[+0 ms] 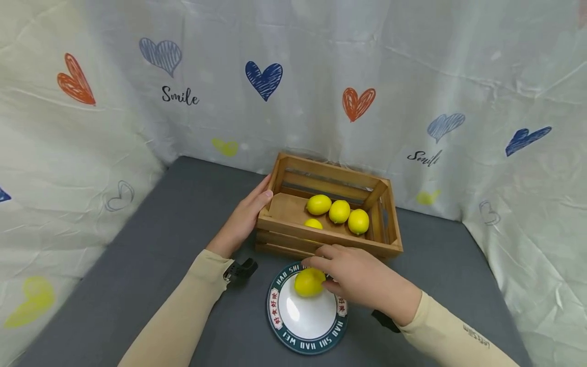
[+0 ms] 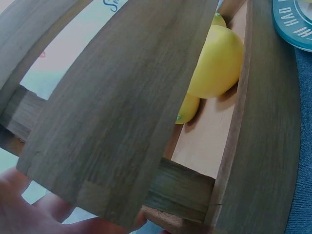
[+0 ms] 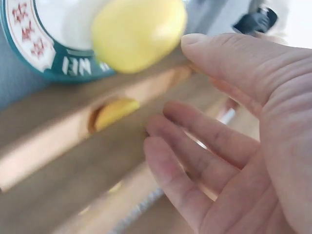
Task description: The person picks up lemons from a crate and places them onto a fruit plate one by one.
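A yellow lemon lies on a round white plate with a dark green lettered rim. My right hand hangs over the plate's right side, its thumb tip right at the lemon's edge; in the right wrist view the other fingers are spread apart from the lemon. The left hand holds the left end of a slatted wooden crate, thumb at the top rim. Inside the crate are several more lemons, mostly toward the right; one is partly hidden by the front slat.
Dark grey cloth covers the table. Behind the crate hangs a pale curtain printed with hearts and "Smile", which also runs along both sides. The plate stands just in front of the crate.
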`<state>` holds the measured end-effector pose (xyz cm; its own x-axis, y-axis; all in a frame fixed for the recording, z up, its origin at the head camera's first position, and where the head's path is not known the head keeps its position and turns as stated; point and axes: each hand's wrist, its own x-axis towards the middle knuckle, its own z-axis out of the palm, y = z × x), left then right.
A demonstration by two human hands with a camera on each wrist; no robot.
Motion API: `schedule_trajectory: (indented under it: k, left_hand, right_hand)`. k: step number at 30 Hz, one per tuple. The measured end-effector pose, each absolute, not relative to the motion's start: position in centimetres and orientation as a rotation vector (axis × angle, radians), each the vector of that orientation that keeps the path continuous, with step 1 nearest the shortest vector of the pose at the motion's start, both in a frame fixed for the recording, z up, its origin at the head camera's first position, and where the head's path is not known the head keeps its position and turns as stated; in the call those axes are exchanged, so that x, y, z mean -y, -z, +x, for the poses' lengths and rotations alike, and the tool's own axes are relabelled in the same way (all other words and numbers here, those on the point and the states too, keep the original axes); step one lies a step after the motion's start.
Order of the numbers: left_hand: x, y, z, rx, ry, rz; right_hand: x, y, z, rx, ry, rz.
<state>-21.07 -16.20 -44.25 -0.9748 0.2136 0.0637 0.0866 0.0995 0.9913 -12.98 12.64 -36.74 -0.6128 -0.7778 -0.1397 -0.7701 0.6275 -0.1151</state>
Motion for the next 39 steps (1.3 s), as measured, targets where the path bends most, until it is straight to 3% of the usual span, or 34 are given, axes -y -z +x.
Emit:
schedule_trajectory:
  k: [11, 19, 30, 39]
  left_hand:
    - [16.4, 44.6, -20.7, -2.222, -2.047, 0.291]
    - [17.2, 44.5, -21.1, -2.251, -2.048, 0.304]
    - [16.9, 44.2, -21.1, -2.242, -2.044, 0.327]
    - [16.6, 43.7, -20.6, -2.242, -2.014, 0.305]
  right_hand:
    - [-13.1, 30.8, -14.2, -2.749, 0.057, -1.429]
    - [-12.2, 28.2, -17.8, -2.816, 0.066, -1.416]
    - [-11.6, 29.4, -23.0, -2.767, -0.015, -1.119]
    - [-11.1, 32.2, -25.8, -2.688, -0.090, -1.114]
